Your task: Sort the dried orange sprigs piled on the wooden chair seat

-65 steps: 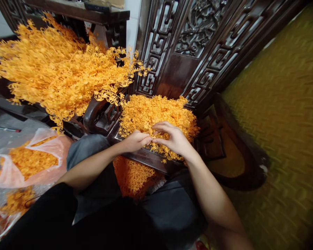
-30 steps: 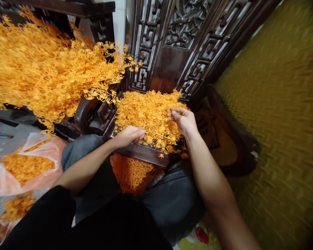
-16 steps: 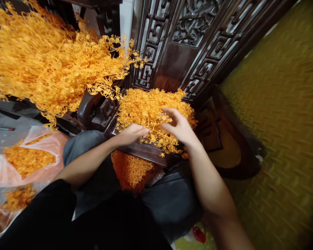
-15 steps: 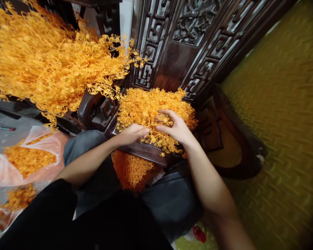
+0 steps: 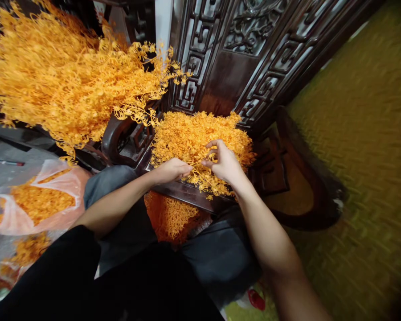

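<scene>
**Thin yellow sprig between two hands at the flower pile**

The left hand is closed, its thumb pressed down on what looks like the stem of a yellow sprig. The right hand is half curled over the sprig's other end, fingers spread from the thumb; whether they touch it, I cannot tell. The sprig is at the near side of the flower pile, which sits on the chair.

A light, steady left pinch would serve best — the stem looks thin and could snap. The right fingertips should work along the stem, not across it, lest it snag the pile.

Sprig and pile share one colour, so the sprig's ends get lost. The left fingertips are mostly hidden. Left of the pile, the big bunch is cut off at the picture's edge; below the pile, a lower heap shows only partly.
</scene>
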`<state>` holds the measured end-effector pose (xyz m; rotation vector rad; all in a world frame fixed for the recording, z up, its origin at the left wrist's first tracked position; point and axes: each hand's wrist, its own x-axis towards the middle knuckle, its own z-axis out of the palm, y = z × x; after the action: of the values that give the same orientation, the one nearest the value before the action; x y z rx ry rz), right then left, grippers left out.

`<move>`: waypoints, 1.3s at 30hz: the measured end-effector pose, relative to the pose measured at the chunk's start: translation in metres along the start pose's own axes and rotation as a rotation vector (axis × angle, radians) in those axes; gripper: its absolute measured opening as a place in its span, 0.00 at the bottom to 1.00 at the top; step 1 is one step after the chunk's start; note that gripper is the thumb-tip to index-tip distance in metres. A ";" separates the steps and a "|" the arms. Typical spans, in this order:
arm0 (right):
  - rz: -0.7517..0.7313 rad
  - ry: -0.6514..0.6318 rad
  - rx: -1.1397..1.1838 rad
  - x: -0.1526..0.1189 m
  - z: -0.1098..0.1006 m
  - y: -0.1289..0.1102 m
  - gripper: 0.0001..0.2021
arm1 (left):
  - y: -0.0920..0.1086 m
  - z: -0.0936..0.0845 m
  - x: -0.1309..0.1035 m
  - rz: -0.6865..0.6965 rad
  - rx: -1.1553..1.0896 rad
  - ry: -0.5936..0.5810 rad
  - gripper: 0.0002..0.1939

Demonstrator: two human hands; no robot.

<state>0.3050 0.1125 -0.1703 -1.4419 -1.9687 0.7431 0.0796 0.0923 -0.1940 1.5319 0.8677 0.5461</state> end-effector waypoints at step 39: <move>0.114 0.308 0.358 0.017 -0.040 0.041 0.10 | 0.012 -0.013 -0.013 0.122 0.485 0.103 0.23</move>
<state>0.3564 0.1431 -0.1707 -1.3636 -1.4479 0.8195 0.0650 0.0904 -0.1784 2.0212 1.0414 0.5289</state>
